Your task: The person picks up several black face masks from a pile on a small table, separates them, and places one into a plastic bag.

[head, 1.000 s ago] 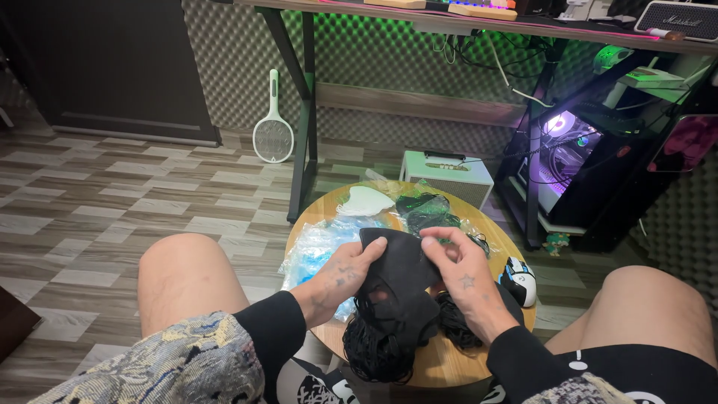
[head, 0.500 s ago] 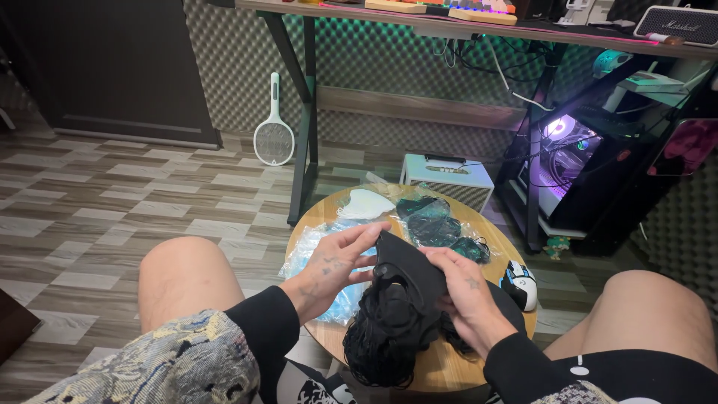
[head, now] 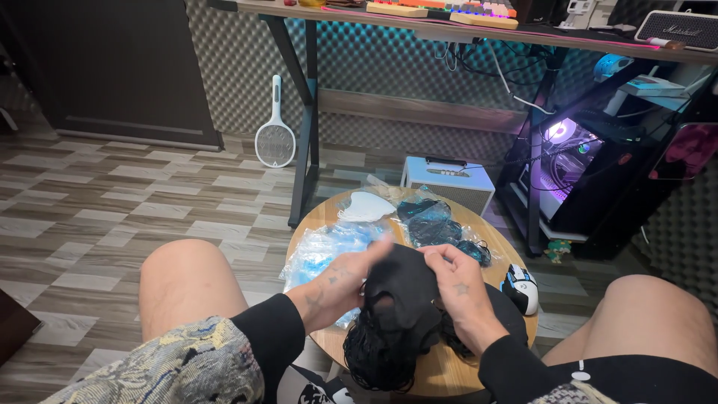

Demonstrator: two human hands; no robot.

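Gripped by both hands, black wig cap (head: 404,288) is held over round wooden table (head: 449,366); left hand (head: 340,284) pinches its left edge, fingers blurred; right hand (head: 456,288) clamps top-right edge; curly hair hangs down twd lap, long axis approx vertical, btwn both hands.

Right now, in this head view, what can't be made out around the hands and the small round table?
- Left hand: fingers smeared by motion blur, so the grip on the black wig is unclear.
- Wig's lower curls: hang over the table edge, partly behind the right hand.
- Plastic bags: contents unclear through crinkled film.
- Computer mouse: details too small.
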